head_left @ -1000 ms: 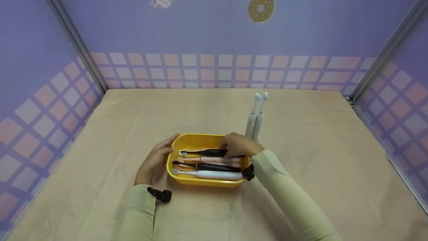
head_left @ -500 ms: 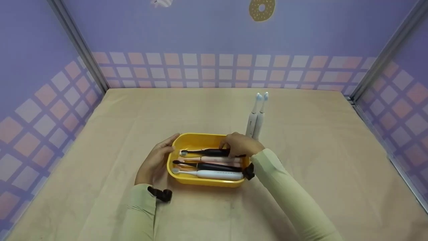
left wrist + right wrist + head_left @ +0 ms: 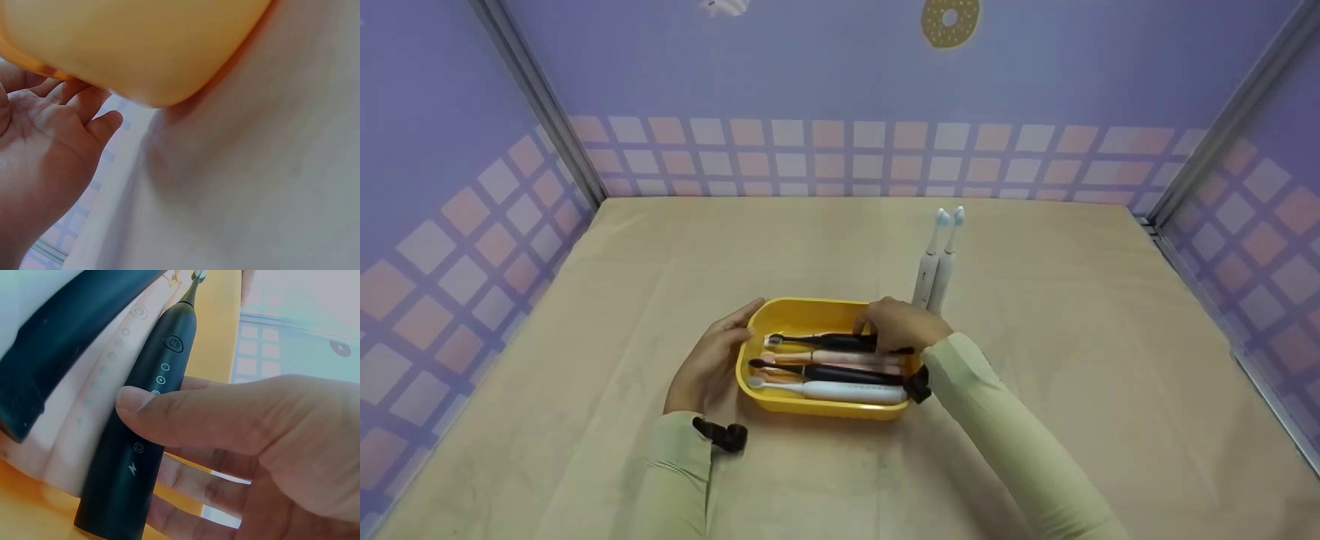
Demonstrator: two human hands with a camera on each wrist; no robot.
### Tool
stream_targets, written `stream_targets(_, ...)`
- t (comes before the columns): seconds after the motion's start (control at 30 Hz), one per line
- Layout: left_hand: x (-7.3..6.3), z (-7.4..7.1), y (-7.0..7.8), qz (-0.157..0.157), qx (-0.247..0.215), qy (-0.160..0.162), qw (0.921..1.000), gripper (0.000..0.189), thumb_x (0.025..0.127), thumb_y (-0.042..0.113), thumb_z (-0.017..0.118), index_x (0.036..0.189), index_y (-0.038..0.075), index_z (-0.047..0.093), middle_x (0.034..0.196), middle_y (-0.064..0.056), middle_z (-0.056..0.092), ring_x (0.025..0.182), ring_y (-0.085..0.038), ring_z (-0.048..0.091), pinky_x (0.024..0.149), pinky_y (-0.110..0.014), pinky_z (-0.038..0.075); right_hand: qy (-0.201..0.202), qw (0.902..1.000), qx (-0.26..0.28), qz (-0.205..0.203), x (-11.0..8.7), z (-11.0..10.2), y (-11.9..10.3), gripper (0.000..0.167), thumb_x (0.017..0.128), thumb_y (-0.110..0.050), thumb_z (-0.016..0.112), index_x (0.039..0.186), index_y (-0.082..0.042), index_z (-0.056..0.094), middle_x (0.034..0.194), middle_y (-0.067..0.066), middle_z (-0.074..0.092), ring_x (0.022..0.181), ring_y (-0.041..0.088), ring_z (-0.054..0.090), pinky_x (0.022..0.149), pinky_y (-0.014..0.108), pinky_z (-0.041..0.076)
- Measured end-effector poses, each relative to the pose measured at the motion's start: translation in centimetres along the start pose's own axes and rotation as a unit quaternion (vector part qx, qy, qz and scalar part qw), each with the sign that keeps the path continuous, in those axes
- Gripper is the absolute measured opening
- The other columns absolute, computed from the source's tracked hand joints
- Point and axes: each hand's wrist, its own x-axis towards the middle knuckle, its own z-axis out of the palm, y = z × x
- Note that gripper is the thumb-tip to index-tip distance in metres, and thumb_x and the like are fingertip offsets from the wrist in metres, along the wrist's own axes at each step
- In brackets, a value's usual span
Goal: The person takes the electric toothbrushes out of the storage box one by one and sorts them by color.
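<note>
A yellow tray (image 3: 825, 410) holds several electric toothbrushes lying side by side. My left hand (image 3: 711, 356) grips its left end, thumb over the rim and fingers along the outside; the left wrist view shows those fingers against the tray's outer wall (image 3: 129, 50). Inside the far side of the tray, my right hand (image 3: 904, 326) pinches a black electric toothbrush (image 3: 126, 478). The thumb presses its button side, and the other fingers lie behind the handle. Nearer in the tray are a pink toothbrush (image 3: 840, 358), another black one (image 3: 847, 374) and a white one (image 3: 851, 391).
Two white electric toothbrushes (image 3: 934, 277) stand upright just behind my right hand, their lower ends hidden by it. Beige cloth (image 3: 780, 247) covers the table. Purple walls with a tile pattern (image 3: 866, 150) enclose the back and both sides.
</note>
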Motion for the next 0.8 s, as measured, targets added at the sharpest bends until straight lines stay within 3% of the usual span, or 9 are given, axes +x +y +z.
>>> stream_targets(0.33, 0.0, 0.2, 0.0, 0.0, -0.024, 0.013, 0.9996, 0.06, 0.096, -0.003, 0.033, 0.154, 0.007, 0.022, 0.16, -0.008, 0.023, 0.145, -0.025, 0.026, 0.113, -0.033, 0.033, -0.001, 0.9994, -0.013, -0.033, 0.3, -0.1, 0.5, 0.041, 0.079, 0.006, 0.066, 0.116, -0.012, 0.07, 0.109, 0.006, 0.066, 0.093, 0.02, 0.055, 0.08, 0.034, 0.053)
stream_targets(0.57, 0.1, 0.2, 0.0, -0.002, -0.009, 0.023, 0.9997, 0.06, 0.095, -0.004, 0.033, 0.153, 0.008, 0.024, 0.16, -0.007, 0.023, 0.146, -0.024, 0.025, 0.114, -0.034, 0.031, 0.0, 0.9995, 0.005, -0.033, 0.1, -0.4, 0.7, 0.041, 0.078, 0.002, 0.068, 0.116, -0.014, 0.07, 0.108, 0.005, 0.064, 0.096, 0.02, 0.051, 0.083, 0.036, 0.05)
stream_targets(0.8, 0.2, 0.2, -0.1, -0.006, 0.005, 0.034, 0.9994, 0.059, 0.095, -0.003, 0.034, 0.153, 0.007, 0.027, 0.16, -0.007, 0.022, 0.147, -0.022, 0.021, 0.117, -0.037, 0.026, 0.012, 0.998, 0.016, -0.059, 0.0, -0.6, 1.1, 0.039, 0.077, -0.001, 0.073, 0.114, -0.013, 0.071, 0.102, 0.005, 0.067, 0.091, 0.019, 0.054, 0.082, 0.035, 0.052)
